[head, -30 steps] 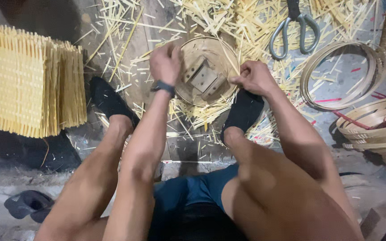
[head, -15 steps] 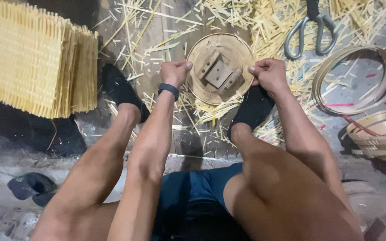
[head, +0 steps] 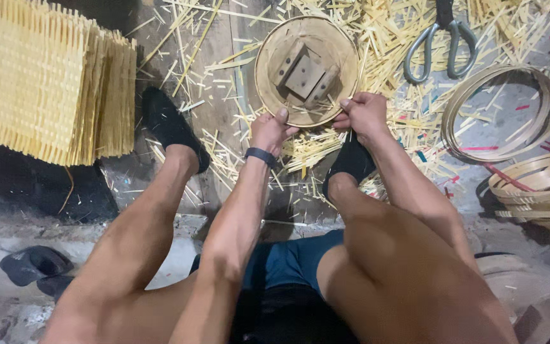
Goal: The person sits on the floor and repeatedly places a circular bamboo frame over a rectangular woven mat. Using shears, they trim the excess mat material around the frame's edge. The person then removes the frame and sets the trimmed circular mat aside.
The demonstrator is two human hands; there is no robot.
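Observation:
A round woven bamboo disc (head: 326, 38) with wooden blocks (head: 305, 75) fixed in its middle lies on the floor in front of me. My left hand (head: 271, 129) grips its near edge at the lower left, thumb on top. My right hand (head: 364, 113) holds the near edge at the lower right, fingers curled over the rim. A dark band (head: 261, 155) sits on my left wrist. Loose bamboo splints (head: 310, 148) lie under and between both hands.
A thick stack of woven bamboo mats (head: 39, 79) lies at the left. Large scissors (head: 442, 38) rest at the upper right. Bamboo hoops (head: 507, 111) and stacked rims (head: 536, 188) sit at the right. My black-socked feet (head: 170, 127) flank the disc. Dark sandals (head: 30, 267) lie lower left.
Both hands have slid along the disc's rim toward its near edge and come closer together. The view has shifted, so the disc now sits higher and more central.

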